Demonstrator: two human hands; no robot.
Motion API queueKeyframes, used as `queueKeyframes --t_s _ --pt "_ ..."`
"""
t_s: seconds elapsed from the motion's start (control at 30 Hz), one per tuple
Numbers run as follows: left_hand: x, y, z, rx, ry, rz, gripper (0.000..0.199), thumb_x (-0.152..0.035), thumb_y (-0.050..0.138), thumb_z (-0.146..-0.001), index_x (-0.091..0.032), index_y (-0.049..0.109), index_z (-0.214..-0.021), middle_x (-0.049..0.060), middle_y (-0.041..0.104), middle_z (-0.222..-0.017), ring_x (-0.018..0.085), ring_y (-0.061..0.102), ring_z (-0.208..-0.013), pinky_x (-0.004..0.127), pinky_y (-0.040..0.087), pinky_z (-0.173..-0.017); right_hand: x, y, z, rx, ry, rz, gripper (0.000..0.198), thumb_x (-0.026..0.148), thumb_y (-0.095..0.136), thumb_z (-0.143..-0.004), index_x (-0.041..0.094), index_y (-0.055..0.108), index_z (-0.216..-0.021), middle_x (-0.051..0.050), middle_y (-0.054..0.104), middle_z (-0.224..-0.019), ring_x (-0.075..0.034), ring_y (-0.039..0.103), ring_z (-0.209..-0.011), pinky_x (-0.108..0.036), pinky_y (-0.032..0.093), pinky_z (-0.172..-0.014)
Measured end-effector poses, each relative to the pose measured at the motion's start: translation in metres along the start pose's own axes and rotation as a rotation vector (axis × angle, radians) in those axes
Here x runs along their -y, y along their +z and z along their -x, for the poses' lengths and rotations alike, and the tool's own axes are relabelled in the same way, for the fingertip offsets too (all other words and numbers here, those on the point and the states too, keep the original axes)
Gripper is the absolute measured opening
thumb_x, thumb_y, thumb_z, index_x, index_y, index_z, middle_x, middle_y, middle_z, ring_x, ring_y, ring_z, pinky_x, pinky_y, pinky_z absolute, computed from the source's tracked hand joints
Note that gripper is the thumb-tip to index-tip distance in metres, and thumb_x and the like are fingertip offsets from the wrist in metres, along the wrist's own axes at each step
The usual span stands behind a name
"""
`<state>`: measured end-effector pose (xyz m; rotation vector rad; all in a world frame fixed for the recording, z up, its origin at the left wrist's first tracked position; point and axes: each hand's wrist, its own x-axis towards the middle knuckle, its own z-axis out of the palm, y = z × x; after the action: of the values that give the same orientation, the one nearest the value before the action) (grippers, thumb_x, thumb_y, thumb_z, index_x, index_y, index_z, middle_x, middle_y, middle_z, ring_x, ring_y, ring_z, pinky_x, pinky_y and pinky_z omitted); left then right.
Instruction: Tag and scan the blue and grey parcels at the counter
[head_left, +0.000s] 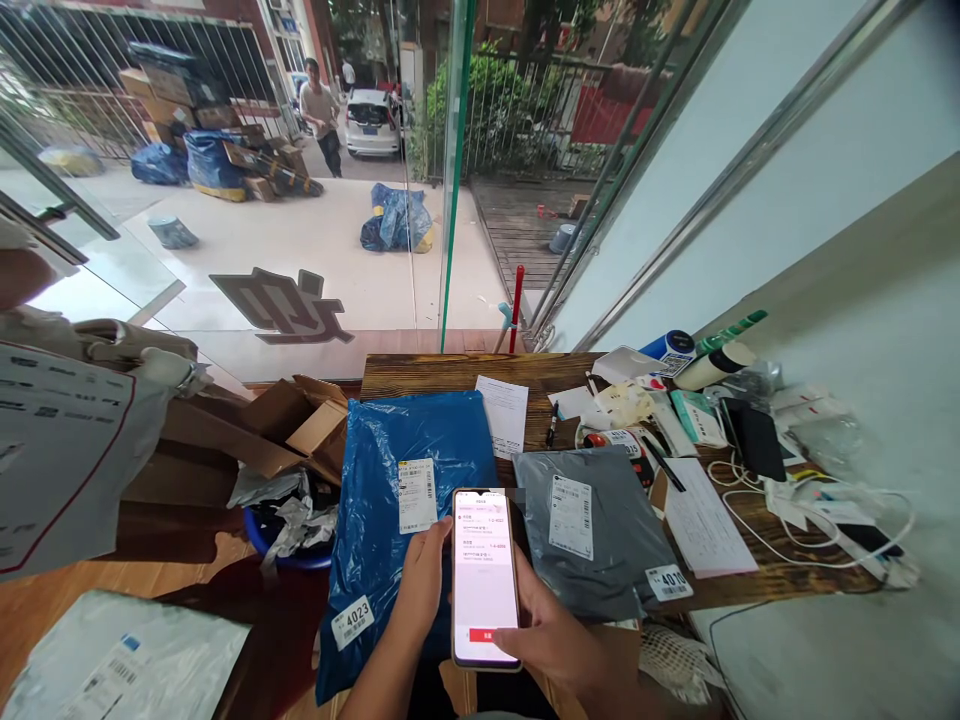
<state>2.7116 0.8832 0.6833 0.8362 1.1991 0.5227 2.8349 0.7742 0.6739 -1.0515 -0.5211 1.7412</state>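
Observation:
Upright between both hands is a smartphone (484,590) with a lit white screen and a red button near its bottom. My left hand (424,570) grips its left edge, thumb along the upper side. My right hand (551,630) wraps the right edge, its thumb over the red button; I cannot tell if it touches. Behind the phone lies a blue parcel bag (375,440) with a shipping label and a 4023 sticker (352,622). To the right rests a grey parcel bag (622,510) with a 4010 sticker (670,582).
The wooden table (420,370) also bears papers (504,415), a pen (553,425), a black phone (752,438) and white cables (787,545). Left are cardboard boxes (255,430), a blue bin (289,555) and a white parcel (120,650). Beyond the glass door, a person (321,115) stands near piled parcels (187,110).

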Motion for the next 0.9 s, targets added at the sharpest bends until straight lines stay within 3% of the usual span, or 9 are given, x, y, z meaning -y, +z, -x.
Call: queueKeyframes --t_s 0.17,0.33,0.53,0.67,0.77,0.9 --pt "-0.005 0.0 0.003 0.05 0.024 0.019 0.05 -0.063 0.052 -0.063 -0.014 0.062 -0.072 0.011 0.069 -0.083 0.03 0.059 -0.086 0.038 0.042 -0.083 0.006 0.004 0.0 0.075 0.003 -0.075 0.105 0.027 0.078 -0.058 0.031 0.012 -0.14 -0.011 0.05 -0.135 -0.032 0.049 -0.118 -0.054 0.036 -0.098" --pt "0.004 -0.003 0.001 0.008 0.005 0.03 0.055 -0.065 0.055 -0.061 -0.013 0.063 -0.078 0.011 0.068 -0.088 0.032 0.058 -0.094 0.04 0.043 -0.086 0.013 0.01 0.0 0.078 -0.024 -0.063 0.1 0.029 0.08 -0.053 0.03 0.023 -0.136 -0.011 0.053 -0.13 -0.032 0.053 -0.112 -0.052 0.039 -0.093" --pt "0.009 -0.006 0.0 -0.035 -0.015 0.012 0.051 -0.061 0.056 -0.063 -0.012 0.065 -0.077 0.011 0.068 -0.084 0.032 0.058 -0.093 0.041 0.043 -0.087 0.016 0.015 0.001 0.047 -0.035 -0.054 0.094 0.025 0.08 -0.052 0.029 0.029 -0.131 -0.006 0.063 -0.11 -0.024 0.059 -0.097 -0.038 0.042 -0.083" --pt "0.003 -0.004 0.003 0.058 0.018 0.029 0.047 -0.059 0.053 -0.066 -0.013 0.063 -0.073 0.008 0.065 -0.074 0.029 0.057 -0.087 0.038 0.042 -0.084 0.018 0.018 0.003 0.027 -0.055 -0.083 0.093 0.025 0.081 -0.051 0.029 0.032 -0.13 -0.005 0.063 -0.111 -0.023 0.059 -0.096 -0.035 0.042 -0.082" --pt "0.001 -0.001 0.006 0.044 0.022 0.014 0.043 -0.057 0.054 -0.065 -0.015 0.062 -0.069 0.005 0.062 -0.071 0.025 0.055 -0.082 0.035 0.042 -0.08 0.02 0.022 0.005 -0.03 -0.04 -0.141 0.086 0.024 0.08 -0.051 0.029 0.038 -0.126 -0.003 0.066 -0.105 -0.023 0.061 -0.093 -0.036 0.044 -0.08" --pt "-0.002 0.004 0.01 0.117 0.056 -0.031 0.041 -0.057 0.058 -0.061 -0.018 0.055 -0.052 0.0 0.05 -0.05 0.017 0.047 -0.057 0.028 0.039 -0.059 0.017 0.024 0.003 -0.238 -0.042 -0.272 0.063 0.033 0.077 -0.057 0.026 0.051 -0.113 0.0 0.071 -0.088 -0.02 0.063 -0.08 -0.034 0.045 -0.076"
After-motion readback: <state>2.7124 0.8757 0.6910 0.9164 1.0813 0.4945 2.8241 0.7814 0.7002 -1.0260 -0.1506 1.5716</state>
